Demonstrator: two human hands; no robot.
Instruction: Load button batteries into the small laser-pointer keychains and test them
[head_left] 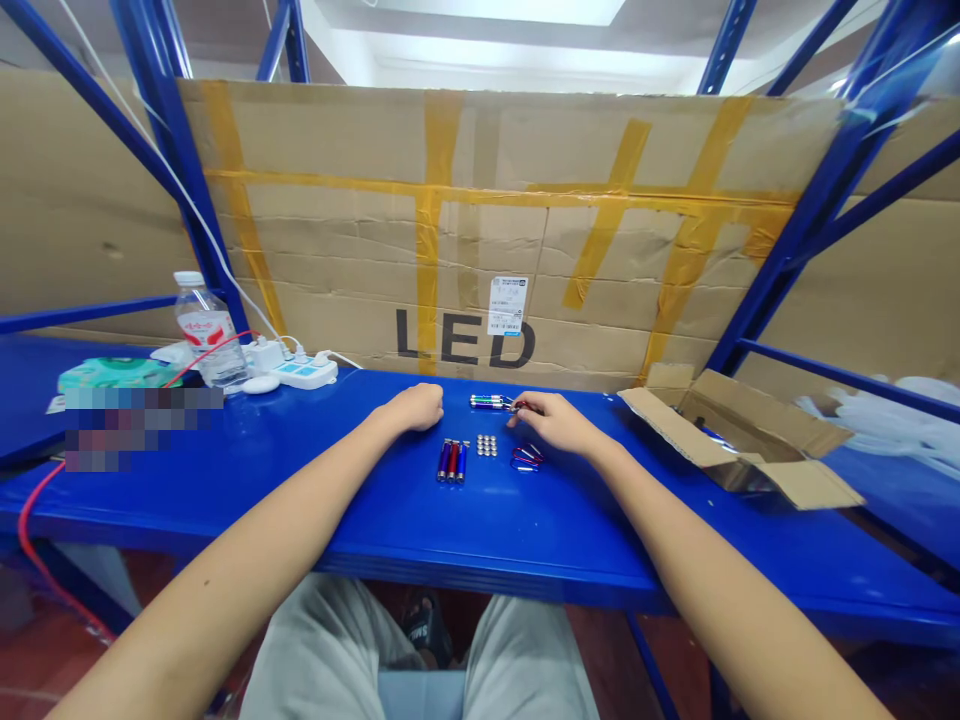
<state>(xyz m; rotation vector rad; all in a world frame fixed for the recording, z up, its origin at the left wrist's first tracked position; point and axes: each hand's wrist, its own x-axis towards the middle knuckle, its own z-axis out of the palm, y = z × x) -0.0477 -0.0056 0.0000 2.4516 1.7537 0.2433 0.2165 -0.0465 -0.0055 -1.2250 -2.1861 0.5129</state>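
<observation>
My left hand (420, 407) rests on the blue table with its fingers curled closed; whatever may be inside is hidden. To its right, my right hand (553, 420) pinches a dark red carabiner clip (529, 406) beside the end of small metal flashlights (486, 402) lying sideways, one green-blue and one blue. Between and below the hands, three small flashlight tubes (451, 461), coloured blue and red, lie side by side. Several silver button cells (487, 445) are set out in a block. Close under my right hand are loose red and blue carabiner clips (526, 458).
An open cardboard box (739, 440) with metallic items inside stands on the right. At the left are a water bottle (210, 330), a green tissue pack (120, 374) and a white power strip (306, 371). A tall cardboard sheet (337, 260) closes off the table's back edge.
</observation>
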